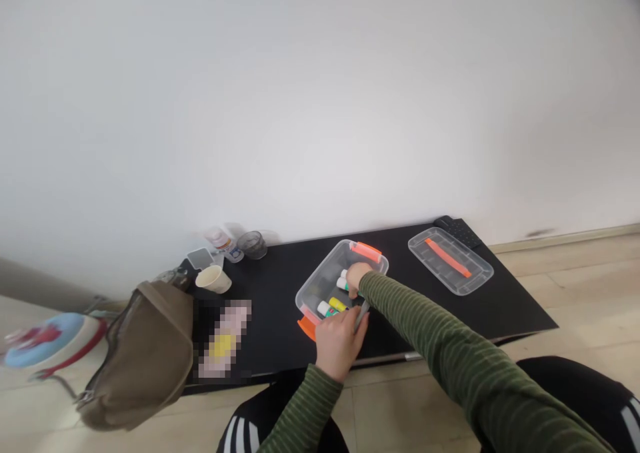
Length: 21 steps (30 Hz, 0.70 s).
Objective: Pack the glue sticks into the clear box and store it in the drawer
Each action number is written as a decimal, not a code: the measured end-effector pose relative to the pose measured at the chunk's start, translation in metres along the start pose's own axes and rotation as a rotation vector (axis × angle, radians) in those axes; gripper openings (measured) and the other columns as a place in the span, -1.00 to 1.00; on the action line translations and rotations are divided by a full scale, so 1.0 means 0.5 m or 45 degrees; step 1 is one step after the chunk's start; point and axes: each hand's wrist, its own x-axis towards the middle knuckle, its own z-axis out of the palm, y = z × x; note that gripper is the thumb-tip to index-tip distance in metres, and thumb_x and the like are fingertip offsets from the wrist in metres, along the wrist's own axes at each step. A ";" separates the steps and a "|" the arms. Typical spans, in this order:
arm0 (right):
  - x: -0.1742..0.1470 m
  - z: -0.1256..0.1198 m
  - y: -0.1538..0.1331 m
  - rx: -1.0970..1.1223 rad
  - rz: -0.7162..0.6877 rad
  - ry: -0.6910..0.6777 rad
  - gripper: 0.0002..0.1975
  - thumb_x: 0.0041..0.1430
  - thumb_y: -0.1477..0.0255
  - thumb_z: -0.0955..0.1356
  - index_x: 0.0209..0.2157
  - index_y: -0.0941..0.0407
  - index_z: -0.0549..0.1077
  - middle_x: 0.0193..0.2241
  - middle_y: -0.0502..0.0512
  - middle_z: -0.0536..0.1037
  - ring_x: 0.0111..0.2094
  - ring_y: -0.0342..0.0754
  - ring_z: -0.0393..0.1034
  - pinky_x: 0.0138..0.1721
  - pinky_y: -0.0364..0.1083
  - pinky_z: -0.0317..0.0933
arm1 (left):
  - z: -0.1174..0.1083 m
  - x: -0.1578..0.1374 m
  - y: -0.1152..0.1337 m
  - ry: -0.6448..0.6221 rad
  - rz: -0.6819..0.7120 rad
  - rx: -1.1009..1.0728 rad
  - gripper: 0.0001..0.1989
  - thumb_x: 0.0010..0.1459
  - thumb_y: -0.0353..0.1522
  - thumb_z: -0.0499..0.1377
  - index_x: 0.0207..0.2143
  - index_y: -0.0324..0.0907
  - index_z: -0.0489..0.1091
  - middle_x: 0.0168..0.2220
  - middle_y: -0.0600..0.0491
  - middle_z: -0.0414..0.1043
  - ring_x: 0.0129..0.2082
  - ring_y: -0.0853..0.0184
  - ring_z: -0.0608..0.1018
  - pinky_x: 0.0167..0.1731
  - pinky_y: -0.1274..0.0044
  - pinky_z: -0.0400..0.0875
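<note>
A clear plastic box (pixel 320 276) with orange clips stands lidless on the black table. My left hand (pixel 337 343) is closed on its near right rim, with the thumb on the outer side. Inside the box lie a white-and-green tube (pixel 327 308), a yellow stick (pixel 337 304) and another white-and-green tube (pixel 343 284). My right hand (pixel 357 278) reaches into the right part of the box, fingers curled beside that last tube. Its fingertips are partly hidden, and what they hold cannot be made out.
The clear lid (pixel 435 268) with an orange handle lies right on the table (pixel 285 286), near a black keypad (pixel 463 232). A paper cup (pixel 213 280), a bottle (pixel 227 246), a dark glass bowl (pixel 253 245) and a brown bag (pixel 150 346) are at left. A blue-topped stool (pixel 50 336) stands beyond.
</note>
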 end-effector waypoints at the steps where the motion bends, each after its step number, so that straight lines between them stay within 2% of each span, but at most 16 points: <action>1: 0.001 -0.003 -0.001 -0.028 0.012 -0.052 -0.77 -0.17 0.37 0.49 -0.41 0.19 0.60 -0.43 0.24 0.61 -0.35 0.16 0.53 -0.28 0.06 0.40 | 0.000 0.001 0.001 -0.014 -0.016 0.001 -0.72 0.29 -0.21 0.06 -0.25 -0.13 0.52 -0.43 0.02 0.59 -0.46 0.28 0.59 -0.49 0.53 0.29; 4: -0.008 -0.020 -0.004 -0.087 -0.003 -0.081 -0.59 -0.17 0.36 0.48 -0.21 0.22 0.56 -0.28 0.30 0.60 -0.25 0.18 0.53 -0.24 0.06 0.38 | -0.006 0.009 0.002 -0.093 -0.095 0.011 -0.68 0.29 -0.18 0.04 -0.23 -0.12 0.53 -0.41 0.01 0.60 -0.43 0.26 0.60 -0.49 0.52 0.27; 6: -0.030 -0.036 -0.004 -0.104 -0.069 0.042 -0.42 -0.15 0.37 0.47 -0.02 0.22 0.46 -0.16 0.32 0.57 -0.16 0.18 0.49 -0.20 0.04 0.35 | -0.016 0.021 -0.002 -0.168 -0.187 0.021 -0.67 0.28 -0.16 0.03 -0.22 -0.11 0.53 -0.38 0.01 0.60 -0.40 0.25 0.60 -0.48 0.52 0.25; 8: -0.066 -0.052 0.004 -0.101 -0.194 0.350 -0.37 -0.10 0.36 0.45 0.06 0.19 0.35 -0.10 0.30 0.53 -0.11 0.16 0.45 -0.17 0.01 0.31 | -0.029 0.034 -0.010 -0.237 -0.288 0.023 -0.69 0.27 -0.16 0.04 -0.23 -0.08 0.53 -0.36 0.01 0.60 -0.36 0.24 0.60 -0.47 0.53 0.23; 11: -0.136 -0.065 0.037 -0.029 -0.359 0.970 -0.48 0.03 0.30 0.38 0.03 0.16 0.31 -0.09 0.26 0.49 -0.06 0.12 0.38 -0.10 0.00 0.23 | -0.048 0.054 -0.029 -0.288 -0.418 0.019 -0.72 0.26 -0.18 0.05 -0.25 -0.09 0.51 -0.35 0.01 0.59 -0.33 0.23 0.60 -0.45 0.53 0.23; 13: -0.186 -0.057 0.069 0.042 -0.381 1.203 -0.54 0.09 0.26 0.35 0.00 0.16 0.30 -0.13 0.23 0.48 -0.10 0.10 0.35 -0.11 -0.01 0.19 | -0.056 0.064 -0.043 -0.285 -0.470 0.003 -0.72 0.24 -0.18 0.06 -0.28 -0.10 0.50 -0.38 0.01 0.57 -0.37 0.23 0.58 -0.44 0.51 0.26; 15: -0.230 -0.034 0.104 0.072 -0.393 1.261 -0.58 0.10 0.26 0.34 -0.05 0.16 0.32 -0.22 0.19 0.47 -0.20 0.07 0.34 -0.17 -0.03 0.16 | -0.060 0.069 -0.050 -0.198 -0.466 -0.043 -0.77 0.22 -0.23 0.08 -0.29 -0.12 0.49 -0.38 0.01 0.56 -0.37 0.23 0.56 -0.38 0.47 0.34; 17: -0.263 -0.001 0.134 0.052 -0.399 1.223 -0.64 0.09 0.28 0.35 -0.11 0.15 0.33 -0.28 0.15 0.45 -0.27 0.05 0.32 -0.23 -0.04 0.13 | -0.059 0.070 -0.045 0.001 -0.379 -0.139 -0.81 0.20 -0.32 0.07 -0.24 -0.13 0.47 -0.29 -0.02 0.55 -0.25 0.21 0.56 -0.24 0.42 0.40; 19: -0.282 0.035 0.157 0.012 -0.385 1.171 -0.69 0.07 0.34 0.34 -0.14 0.15 0.34 -0.30 0.14 0.44 -0.29 0.04 0.30 -0.26 -0.04 0.10 | -0.052 0.067 -0.023 0.193 -0.250 -0.295 -0.75 0.21 -0.39 0.02 -0.13 -0.16 0.44 -0.16 -0.07 0.51 -0.12 0.21 0.53 -0.11 0.39 0.40; 21: -0.288 0.070 0.171 -0.018 -0.359 1.148 -0.69 0.05 0.41 0.33 -0.13 0.16 0.34 -0.29 0.15 0.44 -0.29 0.04 0.29 -0.27 -0.04 0.08 | -0.037 0.061 0.011 0.216 -0.157 -0.461 -0.68 0.25 -0.39 -0.03 0.00 -0.18 0.36 -0.11 -0.10 0.47 -0.13 0.24 0.53 -0.09 0.40 0.41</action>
